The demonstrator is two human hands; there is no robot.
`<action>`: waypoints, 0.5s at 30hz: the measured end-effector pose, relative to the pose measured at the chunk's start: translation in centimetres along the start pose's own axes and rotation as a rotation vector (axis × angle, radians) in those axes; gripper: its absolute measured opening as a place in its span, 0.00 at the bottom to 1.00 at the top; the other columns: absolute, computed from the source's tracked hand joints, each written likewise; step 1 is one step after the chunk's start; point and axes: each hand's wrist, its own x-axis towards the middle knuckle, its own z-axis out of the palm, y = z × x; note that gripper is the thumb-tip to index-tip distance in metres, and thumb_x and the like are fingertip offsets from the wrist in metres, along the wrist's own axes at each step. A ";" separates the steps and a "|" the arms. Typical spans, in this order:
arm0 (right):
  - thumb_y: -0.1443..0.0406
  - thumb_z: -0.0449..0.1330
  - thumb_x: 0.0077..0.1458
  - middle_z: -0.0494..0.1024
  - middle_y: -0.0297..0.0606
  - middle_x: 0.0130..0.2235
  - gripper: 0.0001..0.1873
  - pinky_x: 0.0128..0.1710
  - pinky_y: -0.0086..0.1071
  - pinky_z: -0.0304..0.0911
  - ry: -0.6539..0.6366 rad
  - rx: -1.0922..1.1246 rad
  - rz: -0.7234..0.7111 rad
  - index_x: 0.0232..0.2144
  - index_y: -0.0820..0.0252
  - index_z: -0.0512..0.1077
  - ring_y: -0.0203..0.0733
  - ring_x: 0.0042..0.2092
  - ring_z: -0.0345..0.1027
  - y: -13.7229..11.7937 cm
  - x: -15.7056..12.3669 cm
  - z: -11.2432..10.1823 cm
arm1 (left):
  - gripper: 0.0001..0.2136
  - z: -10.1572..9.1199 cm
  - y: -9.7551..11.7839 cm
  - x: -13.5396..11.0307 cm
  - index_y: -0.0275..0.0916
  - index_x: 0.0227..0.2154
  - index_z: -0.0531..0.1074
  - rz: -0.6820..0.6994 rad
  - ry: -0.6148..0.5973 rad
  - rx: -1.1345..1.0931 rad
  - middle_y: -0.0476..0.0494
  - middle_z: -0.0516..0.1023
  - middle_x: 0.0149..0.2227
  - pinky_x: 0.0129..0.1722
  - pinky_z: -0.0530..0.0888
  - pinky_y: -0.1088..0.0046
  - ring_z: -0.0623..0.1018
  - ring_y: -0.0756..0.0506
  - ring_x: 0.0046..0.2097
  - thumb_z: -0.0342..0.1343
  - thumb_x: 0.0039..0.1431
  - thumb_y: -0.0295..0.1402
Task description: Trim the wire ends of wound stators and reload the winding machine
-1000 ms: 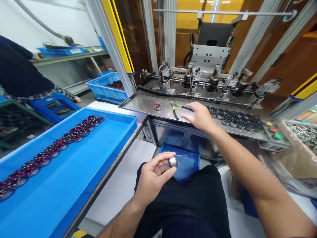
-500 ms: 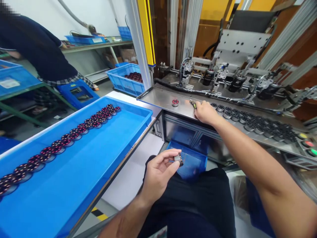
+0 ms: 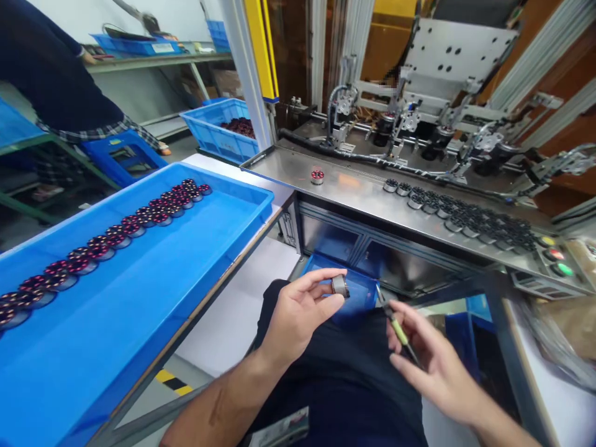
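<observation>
In front of my lap, my left hand point(image 3: 302, 310) pinches a small silver motor part point(image 3: 339, 284) with a dark rim between thumb and fingers. To its right, my right hand point(image 3: 426, 357) loosely holds a slim hand tool point(image 3: 399, 331) with a pointed metal tip and a yellow-green grip. The exact kind of tool is not clear. Its tip points up and toward the left hand without touching the motor part. On the metal bench point(image 3: 284, 162) stands a single red-topped motor part point(image 3: 317, 177). Farther right, several black-topped motor parts point(image 3: 437, 202) stand in rows.
A long blue tray point(image 3: 186, 279) at left holds several red-and-black motor parts point(image 3: 114, 239). Behind the bench is a machine with clamps point(image 3: 386, 127). Buttons point(image 3: 556, 254) sit at the bench's right end. A blue crate point(image 3: 223, 139) and a co-worker point(image 3: 60, 68) are farther back.
My right hand has picked the hand tool up off the metal bench and drawn it back beside my left hand. The left hand still pinches the motor part. The view has shifted slightly.
</observation>
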 end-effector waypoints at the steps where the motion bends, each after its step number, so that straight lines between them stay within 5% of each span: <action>1: 0.68 0.61 0.59 0.76 0.42 0.44 0.34 0.44 0.35 0.74 0.034 -0.030 -0.019 0.65 0.53 0.57 0.40 0.39 0.75 0.7 -1.6 1.0 | 0.16 0.3 -0.3 0.0 0.40 0.44 0.80 -0.002 -0.030 0.013 0.41 0.83 0.43 0.44 0.79 0.74 0.81 0.47 0.42 0.69 0.50 0.30; 6: 0.73 0.58 0.54 0.78 0.41 0.43 0.35 0.46 0.36 0.74 0.175 -0.140 -0.160 0.63 0.51 0.60 0.43 0.42 0.76 1.1 -3.7 2.5 | 0.16 2.6 -1.4 -0.1 0.38 0.43 0.80 0.029 -0.111 0.073 0.41 0.84 0.43 0.43 0.80 0.75 0.82 0.47 0.41 0.69 0.50 0.27; 10: 0.75 0.57 0.51 0.77 0.45 0.51 0.38 0.54 0.40 0.70 0.161 -0.121 -0.240 0.65 0.53 0.59 0.48 0.53 0.73 0.1 -3.2 2.0 | 0.15 3.8 -1.4 -0.6 0.39 0.43 0.79 0.080 -0.133 0.129 0.41 0.84 0.42 0.43 0.80 0.74 0.83 0.47 0.40 0.68 0.51 0.26; 15: 0.75 0.57 0.51 0.76 0.46 0.50 0.39 0.50 0.40 0.71 0.121 -0.047 -0.295 0.65 0.54 0.60 0.47 0.49 0.73 -0.1 -2.5 2.4 | 0.15 3.8 -0.9 -1.5 0.39 0.44 0.79 0.105 -0.127 0.172 0.41 0.84 0.43 0.43 0.81 0.75 0.83 0.47 0.41 0.67 0.52 0.26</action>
